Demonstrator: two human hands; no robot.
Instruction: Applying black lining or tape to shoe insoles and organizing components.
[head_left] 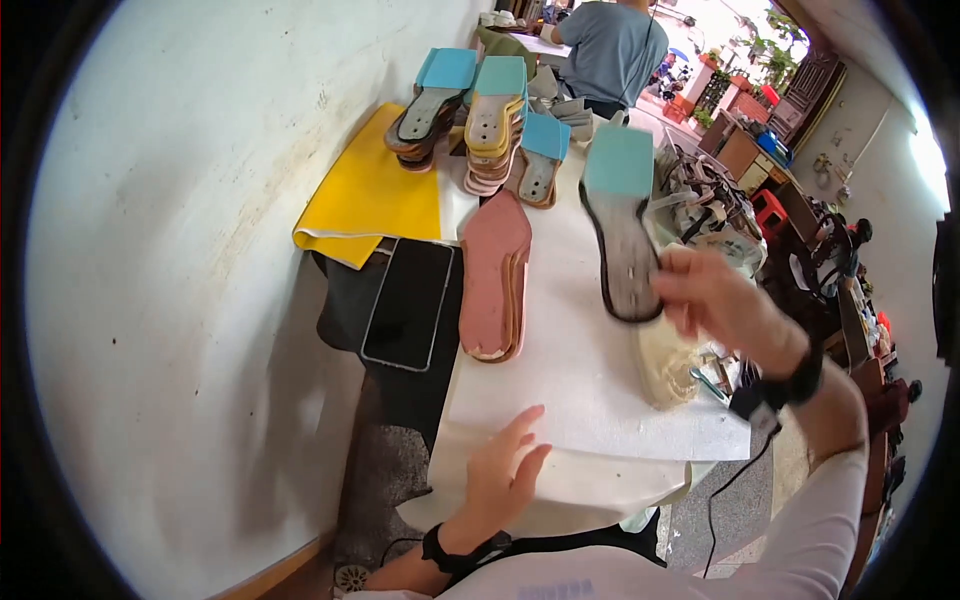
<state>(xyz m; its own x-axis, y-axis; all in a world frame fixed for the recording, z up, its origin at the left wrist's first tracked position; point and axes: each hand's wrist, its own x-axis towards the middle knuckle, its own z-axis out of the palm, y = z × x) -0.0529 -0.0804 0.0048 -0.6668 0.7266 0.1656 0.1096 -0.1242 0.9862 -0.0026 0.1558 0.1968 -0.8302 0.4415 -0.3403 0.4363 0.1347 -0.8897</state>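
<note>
My right hand [715, 295] grips a shoe insole [627, 250] by its heel end, above the right side of the white table. The insole has a teal toe, a grey heel with small holes and a black rim; motion blurs it slightly. Over the table's front edge my left hand [505, 470] hangs with fingers apart, holding nothing. A stack of pink insoles [490, 280] lies left of the held one. Behind it stand a black-edged insole stack [430, 115], a yellow-edged insole stack [492, 120] and a small group of blue-toed insoles [541, 165].
A black tablet or phone [410, 305] lies by the left table edge, beside a yellow sheet [370, 190]. A clear bag [665, 365] and a teal-handled tool [708, 384] are at the right. A wall [200, 250] bounds the left. Someone in a grey-blue shirt [615, 50] sits beyond.
</note>
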